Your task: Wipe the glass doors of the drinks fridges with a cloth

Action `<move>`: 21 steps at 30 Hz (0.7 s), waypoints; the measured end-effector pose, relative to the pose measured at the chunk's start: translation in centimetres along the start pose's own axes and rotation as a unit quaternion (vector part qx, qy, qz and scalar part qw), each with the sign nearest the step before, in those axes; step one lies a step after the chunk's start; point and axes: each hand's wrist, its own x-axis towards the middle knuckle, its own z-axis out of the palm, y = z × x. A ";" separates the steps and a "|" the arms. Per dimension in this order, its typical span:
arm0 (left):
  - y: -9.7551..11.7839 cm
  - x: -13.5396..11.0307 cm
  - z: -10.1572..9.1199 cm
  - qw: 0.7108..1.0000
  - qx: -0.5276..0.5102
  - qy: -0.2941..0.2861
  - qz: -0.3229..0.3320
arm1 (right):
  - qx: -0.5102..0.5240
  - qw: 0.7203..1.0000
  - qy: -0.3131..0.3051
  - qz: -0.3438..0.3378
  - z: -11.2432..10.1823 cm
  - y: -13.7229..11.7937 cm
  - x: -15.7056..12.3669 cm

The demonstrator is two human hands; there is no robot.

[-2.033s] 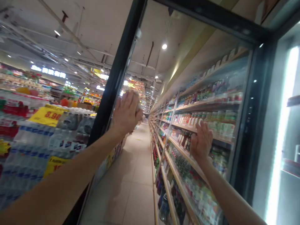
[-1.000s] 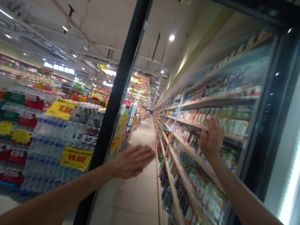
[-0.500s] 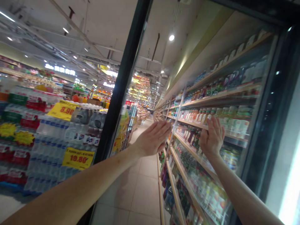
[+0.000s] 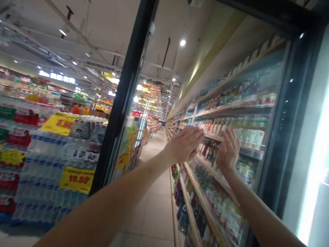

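Observation:
My left hand (image 4: 183, 144) is stretched forward, its fingers extended and lying close together, with nothing in it. A little to its right, my right hand (image 4: 228, 150) is raised, palm turned toward the left, its fingers extended and also holding nothing. A gap separates the two hands. Both are in front of a large glass door with a black frame (image 4: 123, 89). Whether either palm touches the glass, I cannot tell. Behind the hands, rows of bottles (image 4: 253, 132) stand on long shelves (image 4: 231, 109).
To the left, shrink-wrapped packs of bottled water (image 4: 36, 171) are stacked with a yellow price sign (image 4: 77, 179) on them. A tiled aisle floor (image 4: 154, 209) runs away beyond the door. At far right is a bright light strip (image 4: 315, 192).
My left hand has moved right, closer to my right hand, which has shifted slightly left. The surroundings have slid a little left in view.

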 end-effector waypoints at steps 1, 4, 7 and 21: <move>-0.7 0.8 -0.3 0.998 0.002 0.015 -0.059 | 0.008 1.000 0.003 0.002 -0.1 0.0 0.0; -1.7 2.4 -0.4 0.994 -0.016 0.040 -0.102 | 0.035 0.999 0.012 -0.017 -0.4 -0.5 0.3; -1.5 2.4 0.0 0.993 -0.054 0.064 -0.089 | 0.117 0.990 -0.010 -0.083 -0.3 -2.7 0.5; -6.6 -5.2 -2.0 0.979 0.071 0.081 -0.173 | -0.049 0.992 -0.107 -0.049 3.7 -10.4 2.7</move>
